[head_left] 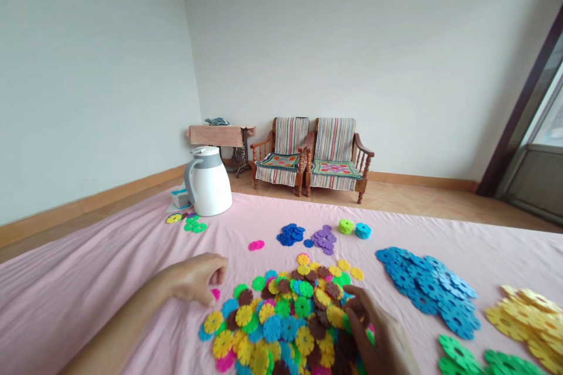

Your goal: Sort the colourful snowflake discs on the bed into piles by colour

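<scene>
My left hand point(197, 278) is closed over the cloth at the left of a mixed heap of plastic snowflake discs point(272, 328). A pink snowflake disc point(215, 293) shows at its thumb tip, apparently pinched there. The heap mixes yellow, blue, green, brown and pink. My right hand point(378, 328) reaches into the heap's right side, its bent fingers apart and touching discs. Bits of green and pink show beneath that palm, partly hidden. Beyond the heap lie a small pink group point(256, 245), a dark blue pile point(291, 234) and a purple pile point(324, 239).
A pink cloth point(145, 246) covers the surface. Stacks of lime discs point(345, 226) and cyan discs point(363, 230) stand behind. Blue point(426, 284), pale yellow point(528, 322) and green piles point(460, 354) lie right. A white jug point(213, 184) stands back left, beside loose discs point(194, 224).
</scene>
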`<state>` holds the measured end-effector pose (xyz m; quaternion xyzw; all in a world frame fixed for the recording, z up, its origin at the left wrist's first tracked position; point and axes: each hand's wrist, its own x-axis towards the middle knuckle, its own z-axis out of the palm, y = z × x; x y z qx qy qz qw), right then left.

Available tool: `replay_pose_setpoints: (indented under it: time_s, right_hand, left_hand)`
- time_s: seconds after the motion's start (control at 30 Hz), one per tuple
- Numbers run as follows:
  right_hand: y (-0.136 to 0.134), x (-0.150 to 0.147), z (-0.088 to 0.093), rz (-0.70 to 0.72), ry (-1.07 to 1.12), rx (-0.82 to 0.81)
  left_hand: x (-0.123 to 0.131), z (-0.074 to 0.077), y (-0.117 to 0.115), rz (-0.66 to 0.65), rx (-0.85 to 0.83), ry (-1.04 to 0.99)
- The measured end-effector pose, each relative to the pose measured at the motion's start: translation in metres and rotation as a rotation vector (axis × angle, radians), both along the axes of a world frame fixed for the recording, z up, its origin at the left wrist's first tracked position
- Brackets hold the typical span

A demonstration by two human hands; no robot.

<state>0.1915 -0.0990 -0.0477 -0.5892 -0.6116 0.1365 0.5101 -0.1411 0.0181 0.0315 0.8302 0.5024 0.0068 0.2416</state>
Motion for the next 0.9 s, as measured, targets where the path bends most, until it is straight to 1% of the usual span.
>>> replay_pose_setpoints:
  time_s: [0.1, 0.23, 0.33, 0.37, 0.43, 0.5, 0.63, 0.77, 0.83, 0.9]
  right_hand:
    - [0.0, 0.002, 0.003, 0.012, -0.043, -0.006]
    - [-0.001, 0.008, 0.006, 0.065, -0.158, -0.023]
    - [0.0, 0.01, 0.007, 0.053, -0.206, -0.003]
    - [0.0, 0.01, 0.007, 0.051, -0.217, 0.006]
    - [0.0, 0.01, 0.008, 0.056, -0.237, 0.015]
    - [0.0, 0.009, 0.009, 0.061, -0.248, 0.013]
    - [-0.001, 0.009, 0.009, 0.058, -0.256, 0.004]
    - [0.0, 0.014, 0.006, 0.026, -0.269, -0.01]
    - [0.002, 0.019, 0.005, 0.001, -0.274, -0.018]
    - [0.003, 0.024, 0.004, -0.025, -0.273, -0.026]
  left_hand:
    - [-0.004, 0.001, -0.006, 0.006, -0.006, 0.036]
    - [-0.005, 0.001, -0.006, -0.008, -0.078, -0.025]
    - [-0.002, -0.001, 0.0, -0.033, -0.155, -0.127]
    - [0.0, -0.003, 0.004, -0.016, -0.172, -0.186]
    - [0.008, -0.009, 0.013, 0.068, -0.162, -0.329]
    - [0.02, -0.018, 0.023, 0.171, -0.078, -0.453]
    - [0.04, -0.036, 0.043, 0.268, 0.07, -0.544]
    - [0.044, -0.051, 0.053, 0.347, 0.221, -0.606]
    - [0.044, -0.054, 0.051, 0.357, 0.305, -0.609]
    - [0.048, -0.052, 0.046, 0.301, 0.401, -0.581]
